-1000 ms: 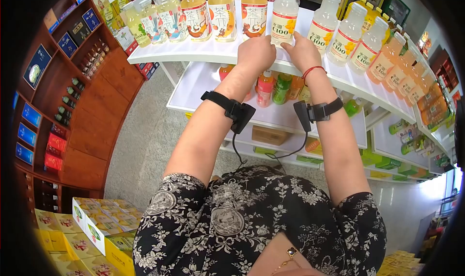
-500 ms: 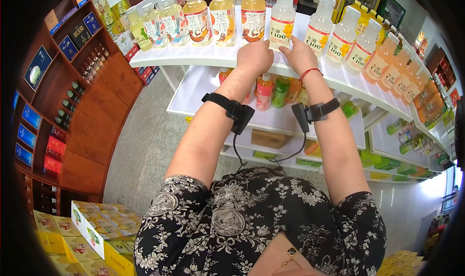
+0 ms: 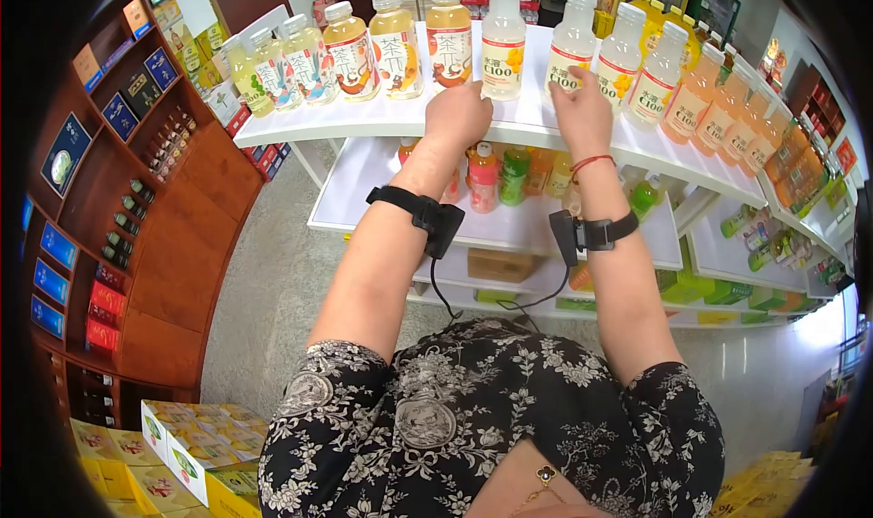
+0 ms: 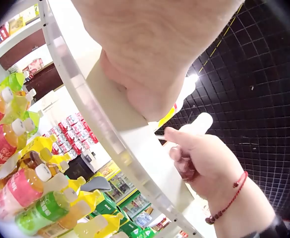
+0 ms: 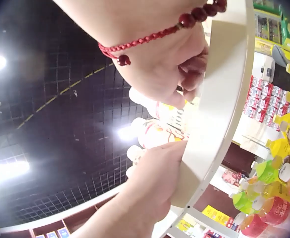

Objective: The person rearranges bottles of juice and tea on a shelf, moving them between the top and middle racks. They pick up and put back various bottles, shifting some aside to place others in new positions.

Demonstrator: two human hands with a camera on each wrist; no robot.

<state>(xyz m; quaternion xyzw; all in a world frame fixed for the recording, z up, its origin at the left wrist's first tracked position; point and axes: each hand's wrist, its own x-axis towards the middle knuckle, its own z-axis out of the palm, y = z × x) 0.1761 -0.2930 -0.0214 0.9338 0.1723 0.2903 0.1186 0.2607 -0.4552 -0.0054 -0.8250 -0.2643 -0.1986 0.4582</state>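
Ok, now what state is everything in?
Clear bottle between the hands: upright, capped
Other clear bottles: upright, capped
Tea bottles: upright, capped
Orange bottles: upright, capped
Pink bottle below: upright, capped
Left hand: at the shelf edge, fingers partly hidden
Right hand: fingers partly bent, before another clear bottle
Red bracelet: on right wrist

Head view: high, facing forward-down. Wrist views: close, facing upward. All share right hand (image 3: 587, 120), shelf (image 3: 523, 114).

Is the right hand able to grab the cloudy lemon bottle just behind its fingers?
Probably yes. The right hand is up at the bottle's front, thumb and pointing finger spread near its label, and nothing seems to stand between them.
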